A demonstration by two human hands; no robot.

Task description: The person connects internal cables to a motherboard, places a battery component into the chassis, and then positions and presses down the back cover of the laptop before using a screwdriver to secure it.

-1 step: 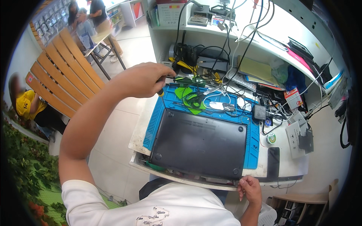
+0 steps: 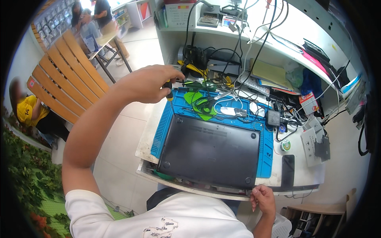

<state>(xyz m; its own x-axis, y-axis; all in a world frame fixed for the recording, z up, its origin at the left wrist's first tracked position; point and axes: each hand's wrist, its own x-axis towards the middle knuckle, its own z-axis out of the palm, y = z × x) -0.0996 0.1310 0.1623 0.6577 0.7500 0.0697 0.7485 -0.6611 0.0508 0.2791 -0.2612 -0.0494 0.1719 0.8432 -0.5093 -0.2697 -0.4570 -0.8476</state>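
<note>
A dark laptop lies bottom side up on a blue work mat, its rubber feet showing. At its far left corner my left hand is closed around the black and yellow handle of a screwdriver. The thin shaft points down to that corner of the laptop. My right hand rests by the near right corner, at the table's front edge. Its fingers are curled with thumb and forefinger together; whether anything small is between them cannot be seen.
Tangled cables, a green strap-like item and a black power adapter lie behind the laptop. A phone and a solder spool are to the right. A slatted wooden bench stands left; several people are beyond.
My left thumb and fingers have shifted slightly on the screwdriver, so more of its handle shows. The laptop and my right hand stay where they were.
</note>
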